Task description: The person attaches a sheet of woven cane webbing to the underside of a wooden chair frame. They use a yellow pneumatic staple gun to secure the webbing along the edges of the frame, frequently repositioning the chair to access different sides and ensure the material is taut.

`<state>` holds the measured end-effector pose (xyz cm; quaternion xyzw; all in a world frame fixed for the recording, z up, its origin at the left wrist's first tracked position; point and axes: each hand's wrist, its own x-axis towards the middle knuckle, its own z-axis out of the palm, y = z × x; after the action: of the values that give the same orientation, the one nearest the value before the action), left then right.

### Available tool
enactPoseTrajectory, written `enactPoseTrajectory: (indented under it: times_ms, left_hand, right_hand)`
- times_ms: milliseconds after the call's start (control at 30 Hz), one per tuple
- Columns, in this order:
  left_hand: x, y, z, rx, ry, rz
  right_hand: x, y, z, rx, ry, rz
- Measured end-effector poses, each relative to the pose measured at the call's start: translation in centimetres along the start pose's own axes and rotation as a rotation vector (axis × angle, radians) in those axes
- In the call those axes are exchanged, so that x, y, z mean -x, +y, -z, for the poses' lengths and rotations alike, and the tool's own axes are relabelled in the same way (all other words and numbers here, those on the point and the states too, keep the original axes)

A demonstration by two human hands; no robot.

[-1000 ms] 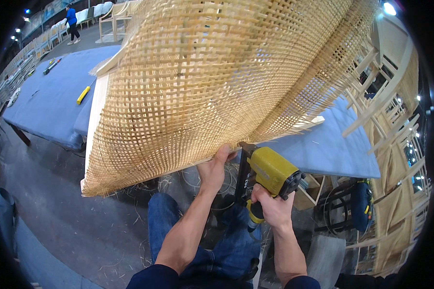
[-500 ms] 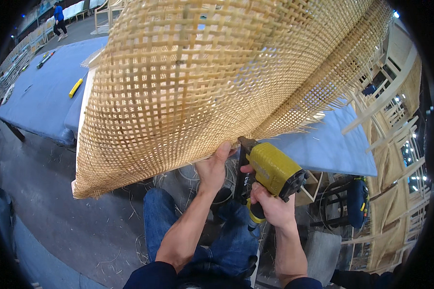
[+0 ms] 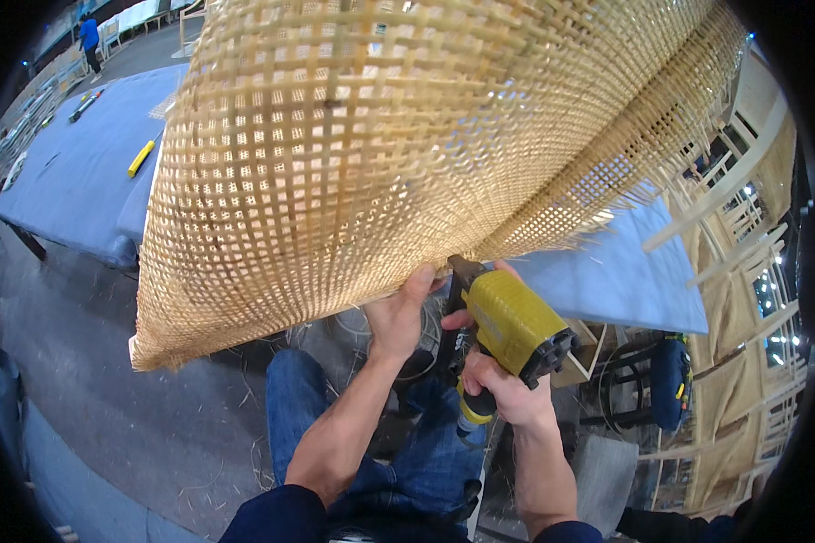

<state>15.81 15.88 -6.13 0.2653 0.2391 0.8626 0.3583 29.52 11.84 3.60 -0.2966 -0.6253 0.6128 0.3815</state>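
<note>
A large sheet of woven cane webbing (image 3: 308, 172) fills the upper middle, laid over a pale frame whose edge shows at the lower left. At its near edge my left hand (image 3: 400, 312) grips the rim, thumb on top of the weave and the other fingers hidden beneath. Close to the right, my right hand (image 3: 507, 385) is wrapped round the handle of a yellow and black staple gun (image 3: 516, 317). The gun's nose meets the webbing's edge just beside my left thumb. Frayed cane ends stick out along the sheet's right side.
Blue-covered tables (image 3: 72, 172) stand left and right behind the webbing. A yellow-handled knife (image 3: 140, 158) lies on the left one. Pale wooden chair frames (image 3: 724, 190) stack up at the right. A dark stool (image 3: 625, 385) stands below them. A person in blue (image 3: 89, 41) is far left.
The webbing and frame have shifted slightly left. My right hand and the staple gun tilt a little differently, the nose still at the edge. My left hand keeps its grip.
</note>
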Motion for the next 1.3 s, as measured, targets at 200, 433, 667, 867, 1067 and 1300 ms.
enactPoseTrajectory:
  times_ms: [200,433,667,867,1067,1300]
  left_hand:
    - [0.1,0.0,0.6,0.006,-0.008,0.033]
    - [-0.5,-0.3,0.7,-0.008,-0.034,0.069]
    - [0.0,-0.3,1.0,-0.044,-0.021,0.035]
    - [0.0,-1.2,1.7,-0.063,-0.02,0.03]
    - [-0.2,-0.2,1.2,-0.01,0.001,0.158]
    - [0.4,-0.1,2.0,-0.15,0.01,0.149]
  right_hand:
    - [-0.2,1.2,-0.7,0.074,0.047,0.014]
    - [0.8,0.0,-1.4,-0.029,0.086,0.045]
    - [0.3,0.4,-1.8,0.004,0.066,0.018]
    - [0.1,1.0,-1.3,0.043,0.044,-0.015]
    - [0.7,1.1,-1.9,0.007,0.013,0.059]
    - [0.6,1.8,-2.2,0.031,-0.017,0.08]
